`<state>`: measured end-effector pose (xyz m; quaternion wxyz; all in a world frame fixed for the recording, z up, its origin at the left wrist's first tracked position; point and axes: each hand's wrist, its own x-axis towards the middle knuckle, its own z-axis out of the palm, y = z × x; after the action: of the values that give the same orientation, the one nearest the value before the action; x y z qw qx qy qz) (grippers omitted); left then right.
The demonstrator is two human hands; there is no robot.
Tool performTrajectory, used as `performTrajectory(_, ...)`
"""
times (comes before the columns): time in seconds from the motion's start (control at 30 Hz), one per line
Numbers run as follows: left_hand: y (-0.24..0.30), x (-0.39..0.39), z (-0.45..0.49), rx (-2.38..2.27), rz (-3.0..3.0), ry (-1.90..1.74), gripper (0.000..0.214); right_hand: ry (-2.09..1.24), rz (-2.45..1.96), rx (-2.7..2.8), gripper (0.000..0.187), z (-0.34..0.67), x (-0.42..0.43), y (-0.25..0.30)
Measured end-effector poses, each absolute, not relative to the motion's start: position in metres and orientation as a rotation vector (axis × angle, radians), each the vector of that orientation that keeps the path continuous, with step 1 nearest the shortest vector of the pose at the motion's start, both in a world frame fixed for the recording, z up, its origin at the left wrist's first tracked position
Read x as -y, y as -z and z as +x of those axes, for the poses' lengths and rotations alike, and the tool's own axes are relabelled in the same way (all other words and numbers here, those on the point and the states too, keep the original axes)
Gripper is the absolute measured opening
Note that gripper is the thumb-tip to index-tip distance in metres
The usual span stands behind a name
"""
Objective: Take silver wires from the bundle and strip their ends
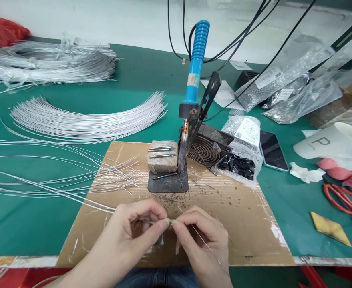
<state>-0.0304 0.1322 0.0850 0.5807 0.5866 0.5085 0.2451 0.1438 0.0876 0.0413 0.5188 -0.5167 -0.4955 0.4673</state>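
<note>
My left hand (133, 228) and my right hand (198, 234) meet over the near part of a cardboard sheet (242, 216), fingertips pinched together. The left pinches the end of a thin white wire (73, 198) that trails off to the left. The right pinches a second thin wire (202, 242) running back under its palm. The two wire ends touch between the fingertips. Just beyond stands a blue-handled soldering iron (197, 60) in a dark metal stand (168, 182) with a worn sponge block (163, 157).
Bundles of white wire (85, 120) lie spread across the green mat at left. A small black fan (207, 148), a bag of black parts (238, 166), a phone (272, 150), a white cup (332, 142), red scissors (342, 198) and plastic bags crowd the right.
</note>
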Motion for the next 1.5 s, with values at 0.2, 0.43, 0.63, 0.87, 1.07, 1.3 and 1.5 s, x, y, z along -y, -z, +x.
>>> performTrajectory(0.2,-0.086,-0.134,-0.031,-1.197,1.310,-0.557,0.027,-1.166,-1.283,1.023,0.032,0.146,-0.089,-0.044)
performTrajectory(0.43,-0.078,-0.134,-0.032,-1.210,1.323,-0.594,0.027,-1.390,-1.155,0.807,0.024,0.140,-0.089,-0.042)
performTrajectory(0.63,-0.079,-0.129,-0.034,-1.227,1.353,-0.640,0.028,-1.527,-1.034,0.664,0.022,0.134,-0.088,-0.041)
performTrajectory(0.87,-0.073,-0.126,-0.036,-1.227,1.345,-0.655,0.028,-1.540,-0.993,0.631,0.019,0.132,-0.087,-0.040)
performTrajectory(1.07,-0.073,-0.125,-0.034,-1.200,1.343,-0.720,0.024,-1.571,-0.977,0.579,0.018,0.130,-0.086,-0.039)
performTrajectory(1.3,-0.069,-0.122,-0.031,-1.314,1.478,-0.730,0.025,-1.578,-1.025,0.520,0.022,0.128,-0.086,-0.042)
performTrajectory(1.5,-0.072,-0.120,-0.031,-1.335,1.522,-0.707,0.027,-1.604,-1.013,0.477,0.023,0.127,-0.086,-0.042)
